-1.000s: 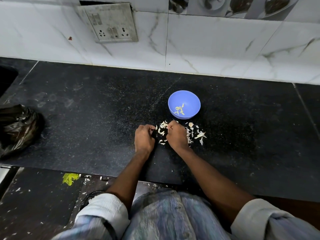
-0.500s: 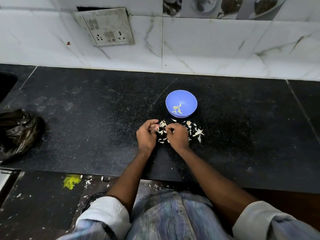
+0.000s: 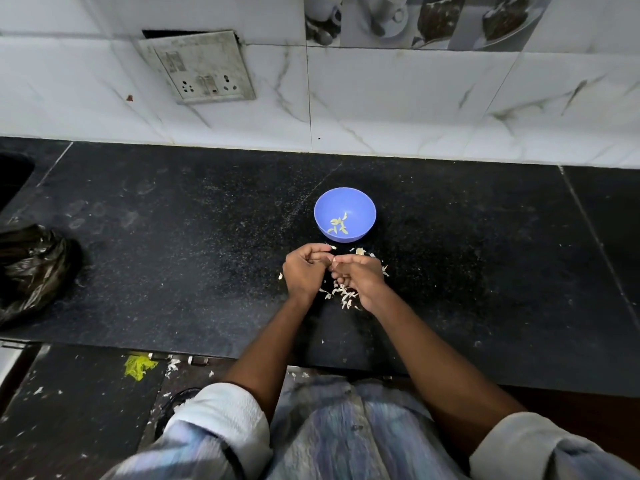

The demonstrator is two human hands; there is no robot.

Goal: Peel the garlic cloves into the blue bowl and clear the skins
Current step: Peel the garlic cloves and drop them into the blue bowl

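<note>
Far left edge of the black counter: a crumpled dark plastic bag, well apart from the work. On the wall above the counter's back edge, a switch plate.

Toward the middle, nearer the front edge than the back: left hand, fingers curled in, seemingly pinching something small at the tips; the thing itself too small to make out, probably a garlic clove. Right hand hard up against it, fingers likewise curled and meeting the left's fingertips, a pale speck between them. Whether either truly grips a clove cannot be told.

Below and around the hands, loose skins scattered on the counter, some by the right wrist.

Just behind the hands, the blue bowl, upright, a few pale slivers lying in its bottom.

Likely mid-peel. To do it well: pinch the root end firmly, split the skin with a thumbnail, strip in one pull, keep the work low over the skin pile so flakes fall together, then drop only the bare clove into the bowl. Worth picking out any skin already in there.
</note>
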